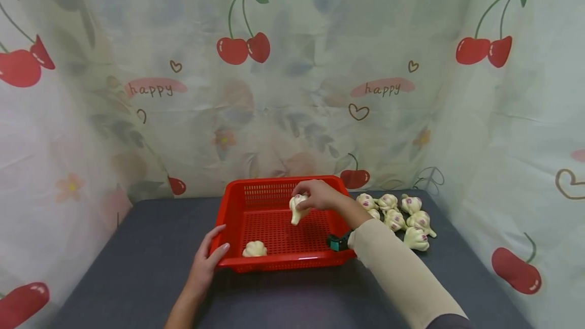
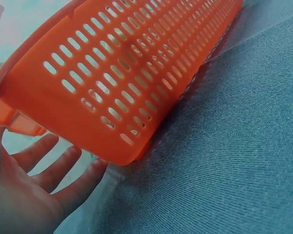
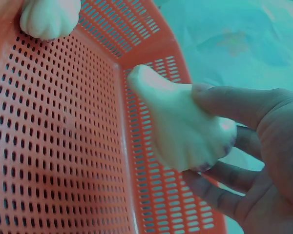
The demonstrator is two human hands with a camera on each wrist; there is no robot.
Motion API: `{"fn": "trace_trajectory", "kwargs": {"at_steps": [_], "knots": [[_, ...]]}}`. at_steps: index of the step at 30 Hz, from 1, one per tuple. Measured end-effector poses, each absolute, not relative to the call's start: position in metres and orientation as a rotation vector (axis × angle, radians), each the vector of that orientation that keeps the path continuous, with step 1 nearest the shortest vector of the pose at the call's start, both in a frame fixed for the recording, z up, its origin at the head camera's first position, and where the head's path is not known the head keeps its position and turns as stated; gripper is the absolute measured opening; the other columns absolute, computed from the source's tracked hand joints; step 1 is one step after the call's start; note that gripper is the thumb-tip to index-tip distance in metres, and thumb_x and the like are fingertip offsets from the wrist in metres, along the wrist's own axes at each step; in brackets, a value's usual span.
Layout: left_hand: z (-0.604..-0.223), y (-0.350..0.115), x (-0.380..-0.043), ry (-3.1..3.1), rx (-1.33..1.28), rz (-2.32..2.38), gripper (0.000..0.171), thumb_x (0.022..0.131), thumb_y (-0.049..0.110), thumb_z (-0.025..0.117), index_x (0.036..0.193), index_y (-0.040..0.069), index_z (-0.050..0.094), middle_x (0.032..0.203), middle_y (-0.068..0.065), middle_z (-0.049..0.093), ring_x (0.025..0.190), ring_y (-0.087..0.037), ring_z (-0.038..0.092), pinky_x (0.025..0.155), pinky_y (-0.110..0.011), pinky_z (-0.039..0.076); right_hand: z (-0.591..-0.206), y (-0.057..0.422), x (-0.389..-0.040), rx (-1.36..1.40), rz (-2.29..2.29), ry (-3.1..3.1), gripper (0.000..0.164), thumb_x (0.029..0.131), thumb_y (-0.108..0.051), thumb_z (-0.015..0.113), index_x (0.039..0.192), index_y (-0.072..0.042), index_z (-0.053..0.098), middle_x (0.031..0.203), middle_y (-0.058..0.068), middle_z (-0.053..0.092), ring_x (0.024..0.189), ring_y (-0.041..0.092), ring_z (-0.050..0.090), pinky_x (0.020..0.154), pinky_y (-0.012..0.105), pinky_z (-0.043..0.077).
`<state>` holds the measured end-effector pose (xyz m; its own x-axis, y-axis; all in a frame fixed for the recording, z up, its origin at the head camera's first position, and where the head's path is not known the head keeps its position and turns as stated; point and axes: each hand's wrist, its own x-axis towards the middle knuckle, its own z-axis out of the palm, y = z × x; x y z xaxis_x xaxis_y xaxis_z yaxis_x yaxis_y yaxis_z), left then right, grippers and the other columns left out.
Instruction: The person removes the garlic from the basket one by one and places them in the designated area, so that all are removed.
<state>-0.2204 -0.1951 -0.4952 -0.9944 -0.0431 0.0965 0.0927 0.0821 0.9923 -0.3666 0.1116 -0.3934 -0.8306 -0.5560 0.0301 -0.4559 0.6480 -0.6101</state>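
Note:
My right hand point(image 1: 320, 196) pinches a garlic bulb point(image 1: 298, 206) between thumb and fingers, over the inside of a red plastic basket point(image 1: 285, 256). In the right wrist view the held bulb's stem end points away from the palm and its purple-marked base sits against the fingers. Another garlic bulb point(image 1: 254, 249) lies on the basket floor near the front left. At the basket's front left corner, my left hand point(image 1: 204, 260) holds the rim. The left wrist view shows its other fingers point(image 2: 83, 187) spread beneath the slotted wall, fingertips at the basket's outer edge.
Several garlic bulbs point(image 1: 394, 220) are grouped on the dark tabletop point(image 1: 160, 253) to the right of the basket, partly behind the right forearm. A cherry-printed curtain point(image 1: 292, 116) hangs behind the table and along both sides. A dark band point(image 1: 338, 242) is on the right wrist.

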Motion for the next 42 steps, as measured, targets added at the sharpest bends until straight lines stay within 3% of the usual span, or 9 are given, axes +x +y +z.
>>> {"fn": "trace_trajectory", "kwargs": {"at_steps": [7,19,26,42], "knots": [[-0.495,-0.194,-0.221,-2.235,-0.044,-2.071,0.051,0.099,0.021,0.055,0.147,0.019,0.037,0.146,-0.014,0.036,0.122,-0.035,0.046,0.088,-0.030,0.050,-0.384,0.135,-0.350,-0.828,-1.091,2.774,0.028,0.083,-0.018,0.079,0.108,-0.016,0.069,0.107,-0.001,0.065,0.093,0.020,0.062,0.072,0.032,0.051],[-0.495,-0.194,-0.221,-2.238,-0.036,-2.083,0.052,0.099,0.021,0.055,0.148,0.019,0.035,0.147,-0.014,0.034,0.123,-0.035,0.045,0.084,-0.024,0.049,-0.384,0.172,-0.317,-0.711,-1.332,2.960,0.033,0.084,-0.025,0.078,0.114,-0.015,0.068,0.105,0.003,0.063,0.087,0.021,0.056,0.066,0.033,0.050],[-0.495,-0.195,-0.222,-2.245,-0.037,-2.082,0.053,0.100,0.022,0.054,0.149,0.019,0.034,0.147,-0.015,0.034,0.122,-0.036,0.046,0.084,-0.024,0.050,-0.392,0.201,-0.300,-0.643,-1.499,3.069,0.037,0.084,-0.021,0.078,0.117,-0.010,0.065,0.104,0.009,0.065,0.081,0.023,0.057,0.064,0.033,0.050],[-0.497,-0.196,-0.223,-2.250,-0.049,-2.075,0.053,0.100,0.022,0.054,0.148,0.020,0.034,0.149,-0.014,0.033,0.123,-0.033,0.043,0.085,-0.023,0.048,-0.424,0.259,-0.269,-0.449,-1.442,3.288,0.038,0.086,-0.020,0.076,0.121,-0.008,0.064,0.116,0.013,0.064,0.097,0.028,0.059,0.069,0.032,0.049]]}}
